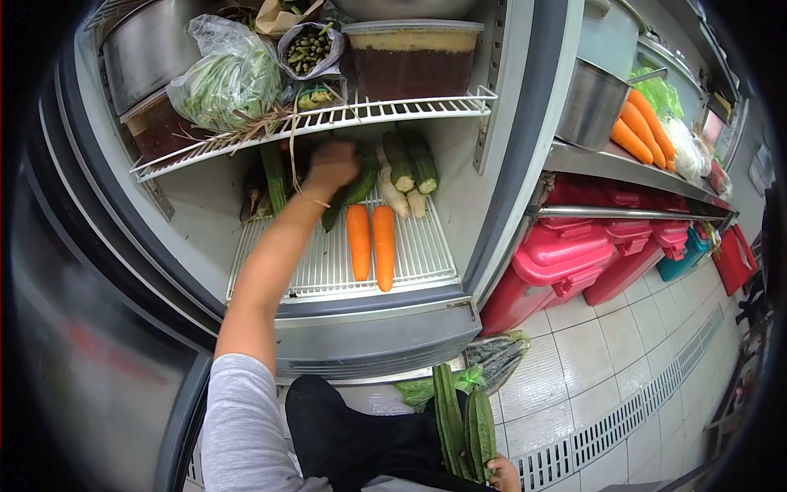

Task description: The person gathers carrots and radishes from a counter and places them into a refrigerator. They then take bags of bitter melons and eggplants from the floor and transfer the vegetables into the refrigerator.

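Observation:
My left hand reaches deep into the fridge's lower compartment, beside a dark green gourd; its fingers are blurred and partly hidden. Two orange carrots lie side by side on the white wire shelf. Behind them are cut green vegetables and pale roots. More long green vegetables stand at the left of the compartment. Low in the view, near my body, my right hand is closed around the lower end of long ridged green gourds.
The upper wire shelf holds bagged greens, a lidded brown container and a metal pot. Red bins stand at the right under a counter with carrots. A bag of vegetables lies on the floor.

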The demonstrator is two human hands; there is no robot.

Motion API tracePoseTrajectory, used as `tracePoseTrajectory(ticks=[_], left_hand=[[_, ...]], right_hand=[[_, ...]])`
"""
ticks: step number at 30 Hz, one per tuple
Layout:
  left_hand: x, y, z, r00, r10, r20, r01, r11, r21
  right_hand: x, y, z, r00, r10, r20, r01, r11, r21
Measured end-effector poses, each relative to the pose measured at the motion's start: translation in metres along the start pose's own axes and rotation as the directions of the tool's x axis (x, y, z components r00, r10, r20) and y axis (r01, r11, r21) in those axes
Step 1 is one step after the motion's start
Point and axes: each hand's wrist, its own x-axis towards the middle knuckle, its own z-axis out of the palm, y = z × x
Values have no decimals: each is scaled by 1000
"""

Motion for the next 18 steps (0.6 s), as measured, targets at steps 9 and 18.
tracePoseTrajectory(ticks=[9, 18], left_hand=[[13, 31, 64, 995, -85, 59, 54, 911, 408], [0, -37, 9, 946, -268, -180, 254, 962, -99]], right_hand=[[-13, -13, 12, 998, -50, -26, 47, 992, -120], [54, -156, 192, 872, -124, 474, 374, 793, -480]])
